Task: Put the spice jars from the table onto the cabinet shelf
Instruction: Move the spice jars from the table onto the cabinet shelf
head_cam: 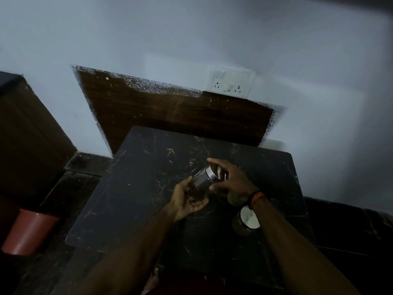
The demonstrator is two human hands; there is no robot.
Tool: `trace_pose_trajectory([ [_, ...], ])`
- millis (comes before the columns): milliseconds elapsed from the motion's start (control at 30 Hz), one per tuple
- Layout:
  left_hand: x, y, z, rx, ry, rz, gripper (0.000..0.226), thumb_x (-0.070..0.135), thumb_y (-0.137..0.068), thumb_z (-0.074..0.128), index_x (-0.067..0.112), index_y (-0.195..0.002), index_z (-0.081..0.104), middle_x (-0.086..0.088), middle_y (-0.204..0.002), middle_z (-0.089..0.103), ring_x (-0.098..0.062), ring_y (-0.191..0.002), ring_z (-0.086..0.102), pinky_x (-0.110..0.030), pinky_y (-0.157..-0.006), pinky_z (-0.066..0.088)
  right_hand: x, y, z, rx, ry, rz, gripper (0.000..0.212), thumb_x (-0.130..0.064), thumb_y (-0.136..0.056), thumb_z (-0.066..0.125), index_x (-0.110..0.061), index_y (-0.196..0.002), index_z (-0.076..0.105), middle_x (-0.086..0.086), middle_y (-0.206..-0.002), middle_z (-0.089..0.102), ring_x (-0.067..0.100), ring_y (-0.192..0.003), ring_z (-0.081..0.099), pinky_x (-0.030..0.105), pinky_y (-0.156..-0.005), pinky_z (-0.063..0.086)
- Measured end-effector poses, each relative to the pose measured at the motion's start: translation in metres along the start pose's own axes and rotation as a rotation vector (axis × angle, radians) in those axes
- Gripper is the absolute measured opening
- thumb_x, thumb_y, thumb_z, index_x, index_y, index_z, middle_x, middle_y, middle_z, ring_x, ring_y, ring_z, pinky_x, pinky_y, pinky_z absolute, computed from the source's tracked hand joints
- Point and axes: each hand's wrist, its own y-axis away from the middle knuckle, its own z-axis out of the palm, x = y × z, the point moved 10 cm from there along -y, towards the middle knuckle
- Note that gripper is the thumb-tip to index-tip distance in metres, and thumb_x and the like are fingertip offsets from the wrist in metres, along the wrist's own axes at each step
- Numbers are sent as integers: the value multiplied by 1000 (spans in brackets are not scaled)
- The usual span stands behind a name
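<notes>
Above the table centre: tilted spice jar held in both hands; pickup step.
left hand cups its base; right hand fingers curl round lid; second jar waits near table's right edge; next, judged: carry to unseen shelf.

Tilted clear spice jar, steel lid, held above table; 2 jars stand there

Both forearms were bare to the bottom edge of the frame, with no sleeve showing on either. The right wrist wore a band of dark and orange cord wound close together just behind the right hand. The left hand and its wrist carried nothing, and no ring showed on the fingers of either hand.
</notes>
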Motion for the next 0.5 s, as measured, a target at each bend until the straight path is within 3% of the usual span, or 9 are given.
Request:
trace_pose_trajectory([
  [100, 10, 4, 6, -42, 81, 68, 54, 41, -86, 66, 11, -130, 58, -29, -133, 55, -44, -121, 57, -52, -101, 50, 4, -2, -5, 55, -152, 21, 86, -5, -76, 81, -32, -148, 42, -8, -151, 42, 13, -135, 43, 15, -83, 50],
  [300, 30, 18, 41, -199, -4, 214, 51, 18, -88, 67, 8, -137, 53, -27, -138, 54, -44, -123, 58, -59, -108, 43, 10, -13, -14, 190, -365, 77, 71, -35, -82, 75, -46, -144, 41, 2, -147, 46, 23, -124, 56, 47, -96, 54],
  [400, 40, 25, 60, -241, -82, 295, 67, 9, -76, 76, 12, -138, 49, -24, -139, 54, -41, -120, 62, -59, -106, 45, 7, -14, -24, 296, -451, 93, 77, -37, -86, 71, -35, -152, 31, 7, -149, 43, 22, -119, 57, 48, -100, 51],
  [500, 48, 30, 74, -261, -114, 358, 70, -1, -75, 75, 15, -137, 49, -21, -139, 53, -40, -119, 62, -55, -99, 52, 5, -16, -30, 350, -557, 106, 85, -45, -84, 73, -36, -154, 25, 9, -153, 37, 26, -122, 55, 49, -99, 50],
])
